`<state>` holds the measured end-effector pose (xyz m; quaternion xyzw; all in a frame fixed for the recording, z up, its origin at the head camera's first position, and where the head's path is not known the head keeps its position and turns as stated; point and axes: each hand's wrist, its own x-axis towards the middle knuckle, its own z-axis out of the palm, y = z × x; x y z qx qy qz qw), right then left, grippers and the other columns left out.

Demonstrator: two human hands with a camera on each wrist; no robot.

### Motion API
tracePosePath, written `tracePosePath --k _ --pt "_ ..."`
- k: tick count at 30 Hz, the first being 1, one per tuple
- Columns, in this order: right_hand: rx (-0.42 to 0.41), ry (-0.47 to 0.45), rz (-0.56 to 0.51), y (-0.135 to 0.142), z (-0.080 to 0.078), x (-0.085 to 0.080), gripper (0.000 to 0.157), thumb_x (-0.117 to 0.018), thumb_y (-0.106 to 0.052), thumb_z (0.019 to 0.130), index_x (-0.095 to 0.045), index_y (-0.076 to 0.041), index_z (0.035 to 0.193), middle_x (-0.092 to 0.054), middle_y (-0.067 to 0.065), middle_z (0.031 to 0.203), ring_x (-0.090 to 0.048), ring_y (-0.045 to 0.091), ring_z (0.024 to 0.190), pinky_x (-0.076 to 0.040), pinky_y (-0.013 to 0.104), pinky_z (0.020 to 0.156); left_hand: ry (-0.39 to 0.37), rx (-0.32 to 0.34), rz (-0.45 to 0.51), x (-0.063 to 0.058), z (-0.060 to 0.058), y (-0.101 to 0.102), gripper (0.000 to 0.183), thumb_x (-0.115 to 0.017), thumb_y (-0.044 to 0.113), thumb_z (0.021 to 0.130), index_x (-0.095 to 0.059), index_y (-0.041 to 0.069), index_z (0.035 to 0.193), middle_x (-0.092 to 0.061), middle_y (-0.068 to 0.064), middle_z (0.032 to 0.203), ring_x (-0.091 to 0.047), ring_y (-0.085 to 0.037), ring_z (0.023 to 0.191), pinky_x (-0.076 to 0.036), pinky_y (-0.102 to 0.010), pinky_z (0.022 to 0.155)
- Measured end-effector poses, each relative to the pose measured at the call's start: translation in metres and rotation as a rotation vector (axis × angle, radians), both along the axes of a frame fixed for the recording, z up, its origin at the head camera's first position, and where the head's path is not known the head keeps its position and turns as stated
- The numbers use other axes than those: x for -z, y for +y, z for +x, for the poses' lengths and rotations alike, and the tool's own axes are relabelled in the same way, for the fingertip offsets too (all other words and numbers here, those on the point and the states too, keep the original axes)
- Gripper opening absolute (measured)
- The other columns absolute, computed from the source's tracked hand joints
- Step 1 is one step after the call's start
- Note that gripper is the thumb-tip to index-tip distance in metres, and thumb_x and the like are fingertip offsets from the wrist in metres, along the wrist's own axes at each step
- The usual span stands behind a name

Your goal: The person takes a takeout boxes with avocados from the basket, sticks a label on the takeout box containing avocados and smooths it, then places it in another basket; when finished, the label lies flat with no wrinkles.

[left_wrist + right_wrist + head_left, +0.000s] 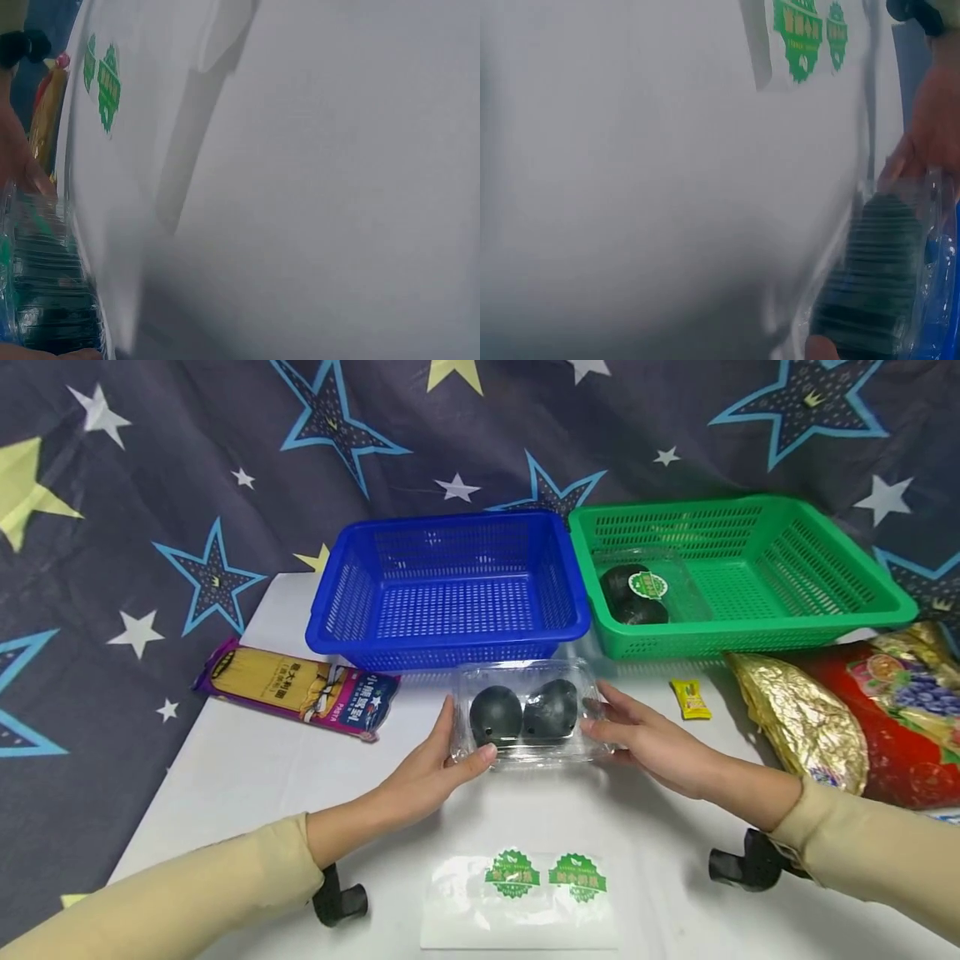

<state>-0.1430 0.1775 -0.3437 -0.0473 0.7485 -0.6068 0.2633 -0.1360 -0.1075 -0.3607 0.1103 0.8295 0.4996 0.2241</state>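
A clear plastic clamshell box (531, 753) holds two dark green, roundish fruits, one on the left (496, 717) and one on the right (552, 710). My left hand (426, 777) grips the left end, its thumb at the front corner. At the other end, my right hand (656, 745) holds the box between thumb and fingers. Ridged plastic of the box shows in the left wrist view (52, 270) and the right wrist view (881, 270). Nearer the front edge lies a backing sheet (517, 931) with two green round stickers, left (513, 874) and right (577, 877).
Behind the box stands a blue basket (450, 647); beside it, a green basket (750, 639) contains another stickered clear box (686, 589). A pasta packet (300, 687) lies left. A small yellow packet (690, 699) and a large red-gold bag (847, 718) lie right.
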Motion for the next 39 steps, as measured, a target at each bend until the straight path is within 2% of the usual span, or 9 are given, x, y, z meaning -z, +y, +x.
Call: tracePosePath --k 4,11,20,25,28,32,34,36,39 --pt "-0.007 -0.004 -0.012 0.0 -0.004 0.002 0.089 -0.054 -0.029 0.098 0.014 -0.004 0.15 -0.002 0.024 0.157 -0.012 0.04 0.142 -0.025 0.058 0.108 0.005 -0.006 -0.01 -0.001 -0.001 0.0 0.101 -0.053 0.057 0.09 0.013 0.014 0.152 0.005 -0.004 0.159 -0.012 -0.028 0.144 -0.021 -0.048 0.113" --pt "-0.005 0.021 0.019 0.0 -0.005 0.002 0.089 -0.054 -0.03 0.097 0.012 -0.004 0.151 -0.006 0.024 0.157 -0.014 0.041 0.142 -0.029 0.058 0.107 0.003 -0.001 -0.021 -0.001 -0.001 -0.001 0.102 -0.055 0.057 0.089 0.013 0.015 0.152 0.002 -0.004 0.159 -0.017 -0.026 0.143 -0.027 -0.044 0.111" --pt "-0.006 0.037 0.039 -0.001 -0.003 0.001 0.09 -0.055 -0.031 0.097 0.012 -0.004 0.151 -0.007 0.024 0.157 -0.018 0.041 0.141 -0.033 0.055 0.106 -0.003 0.013 0.031 0.0 0.0 -0.002 0.101 -0.057 0.052 0.09 0.015 0.015 0.151 0.004 -0.005 0.159 -0.011 -0.024 0.144 -0.023 -0.044 0.113" --pt "0.02 0.064 0.077 0.001 -0.002 0.0 0.091 -0.056 -0.032 0.096 0.011 -0.005 0.151 -0.009 0.024 0.156 -0.022 0.041 0.14 -0.032 0.056 0.106 0.002 0.008 0.01 -0.001 0.0 -0.004 0.103 -0.058 0.053 0.089 0.015 0.014 0.151 0.001 -0.006 0.159 -0.013 -0.024 0.144 -0.023 -0.042 0.113" --pt "0.067 0.216 0.172 0.005 0.005 -0.007 0.088 -0.056 -0.03 0.097 0.007 -0.005 0.152 -0.016 0.024 0.155 -0.026 0.042 0.138 -0.031 0.055 0.106 0.059 0.018 -0.126 -0.002 0.0 -0.01 0.107 -0.059 0.056 0.087 0.012 0.009 0.151 -0.006 -0.01 0.159 -0.017 -0.027 0.143 -0.022 -0.043 0.113" --pt "0.087 0.675 0.235 0.001 0.023 -0.02 0.069 -0.062 -0.007 0.092 -0.023 -0.002 0.149 -0.039 0.019 0.146 -0.044 0.033 0.129 -0.043 0.033 0.101 0.187 0.109 -0.38 -0.001 0.002 -0.026 0.107 -0.061 0.059 0.085 -0.003 -0.001 0.152 -0.013 -0.021 0.156 -0.016 -0.034 0.143 -0.019 -0.049 0.113" --pt "0.002 0.899 0.248 -0.007 0.031 -0.023 0.059 -0.064 0.001 0.087 -0.041 -0.003 0.142 -0.051 0.013 0.137 -0.054 0.024 0.119 -0.047 0.024 0.094 0.233 0.198 -0.47 0.002 0.006 -0.033 0.107 -0.062 0.061 0.082 -0.009 -0.002 0.151 -0.01 -0.023 0.156 -0.01 -0.035 0.144 -0.016 -0.05 0.114" --pt "-0.151 1.037 0.284 -0.019 0.038 -0.022 0.051 -0.066 -0.001 0.086 -0.051 -0.006 0.134 -0.058 0.007 0.13 -0.059 0.018 0.111 -0.05 0.027 0.091 0.262 0.292 -0.541 0.006 0.009 -0.036 0.109 -0.063 0.064 0.079 -0.013 -0.001 0.151 -0.006 -0.024 0.156 -0.003 -0.036 0.144 -0.013 -0.051 0.114" --pt "-0.44 1.043 0.343 -0.037 0.045 -0.014 0.043 -0.065 -0.013 0.089 -0.055 -0.01 0.131 -0.06 0.001 0.126 -0.059 0.014 0.111 -0.05 0.033 0.093 0.298 0.4 -0.609 0.012 0.013 -0.035 0.116 -0.063 0.07 0.074 -0.012 0.0 0.152 0.002 -0.025 0.156 0.007 -0.037 0.143 -0.007 -0.053 0.115"
